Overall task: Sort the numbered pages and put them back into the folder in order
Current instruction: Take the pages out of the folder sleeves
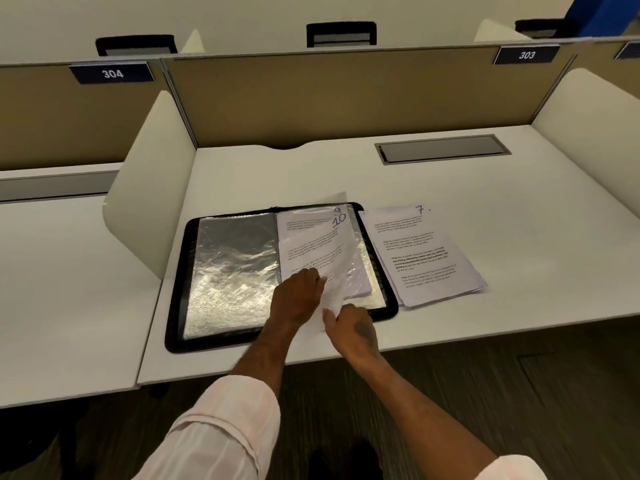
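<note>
From my remote station I see the black zip folder (176, 306) lying open flat on the white desk (485, 188), a little left of the frame's centre. Its left half shows a shiny clear sleeve (235, 271) with no sheet that I can make out. On its right half lies the page marked 10 (311, 244), with a 9 showing just above that number on a sheet beneath. The left hand (298, 299) rests on the lower part of that page with its fingers (317, 275) curled downward; I cannot tell whether they pinch the paper or only press it. The right hand (353, 330) sits just beside it at the folder's near edge, thumb and bent fingers closed on the page's bottom corner, which is lifted off the folder. Right of the folder, just beside its edge, lies a loose stack of pages (426, 258) with a 7 on top, slightly fanned. A grey hatch (441, 148) is set into the desk at upper right, and the partition behind carries the labels 304 (112, 73) and 303 (526, 55).
</note>
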{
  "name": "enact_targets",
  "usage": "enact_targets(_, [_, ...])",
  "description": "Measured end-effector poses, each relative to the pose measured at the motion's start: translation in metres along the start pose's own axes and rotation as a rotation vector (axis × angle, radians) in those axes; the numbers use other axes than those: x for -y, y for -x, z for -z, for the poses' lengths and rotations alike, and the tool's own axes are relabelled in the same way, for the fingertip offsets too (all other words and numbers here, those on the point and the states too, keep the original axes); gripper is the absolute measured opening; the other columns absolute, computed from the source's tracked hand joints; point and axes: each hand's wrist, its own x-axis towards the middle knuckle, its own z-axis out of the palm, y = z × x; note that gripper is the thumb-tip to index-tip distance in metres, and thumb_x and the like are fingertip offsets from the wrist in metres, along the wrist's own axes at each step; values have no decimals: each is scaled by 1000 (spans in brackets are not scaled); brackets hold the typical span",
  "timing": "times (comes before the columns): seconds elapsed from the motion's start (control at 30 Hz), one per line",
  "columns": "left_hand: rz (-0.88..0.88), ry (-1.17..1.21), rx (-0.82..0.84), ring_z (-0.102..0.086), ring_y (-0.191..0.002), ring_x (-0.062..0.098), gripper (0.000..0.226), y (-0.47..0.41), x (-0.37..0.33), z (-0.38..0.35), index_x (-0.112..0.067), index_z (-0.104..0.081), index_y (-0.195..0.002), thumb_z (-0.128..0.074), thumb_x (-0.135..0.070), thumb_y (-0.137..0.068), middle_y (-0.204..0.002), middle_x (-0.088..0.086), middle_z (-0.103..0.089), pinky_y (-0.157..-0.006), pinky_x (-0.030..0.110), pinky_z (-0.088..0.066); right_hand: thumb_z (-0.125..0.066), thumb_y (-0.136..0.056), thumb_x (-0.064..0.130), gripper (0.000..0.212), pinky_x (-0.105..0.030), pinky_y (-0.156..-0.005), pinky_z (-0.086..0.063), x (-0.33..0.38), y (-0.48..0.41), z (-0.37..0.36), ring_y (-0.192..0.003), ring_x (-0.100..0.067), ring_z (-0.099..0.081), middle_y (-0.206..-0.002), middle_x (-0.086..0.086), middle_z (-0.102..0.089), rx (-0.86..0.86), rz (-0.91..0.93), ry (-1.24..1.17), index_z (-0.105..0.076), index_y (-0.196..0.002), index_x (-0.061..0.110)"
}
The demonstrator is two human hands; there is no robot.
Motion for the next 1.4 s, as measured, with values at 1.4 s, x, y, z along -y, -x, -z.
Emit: enact_targets(1.4, [1100, 1047, -454, -67, -84, 22, 13, 73, 163, 34, -8, -69, -95, -58, -3, -90, -99, 11, -70, -79, 40, -59, -57, -97, 32, 23, -40, -74, -55, -114, -130, 179, -88, -23, -61, -120, -15, -62, -43, -376, -1075, -61, -107, 12])
